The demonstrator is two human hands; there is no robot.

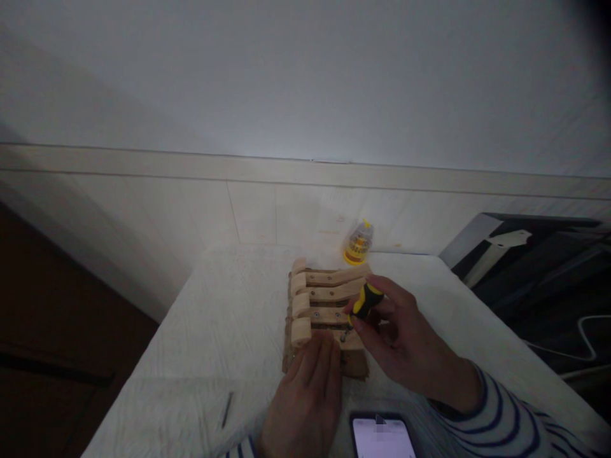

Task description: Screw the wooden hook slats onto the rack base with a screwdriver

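1. I see the wooden assembly (326, 314) on the white table (233, 305), near 6 o'clock of view centre.
2. My right hand (401, 340) grasps the yellow-black screwdriver (368, 297) at the assembly's 3 o'clock side.
3. My left hand (308, 391) lies across its 6 o'clock edge; grip: I cannot tell.

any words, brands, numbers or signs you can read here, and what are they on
No text is readable.
Clear container with a yellow base: dark marks around its side, too blurred to read.
Phone: faint marks near the top of its lit screen, too small to read.
Yellow-and-black screwdriver: no lettering I can make out.
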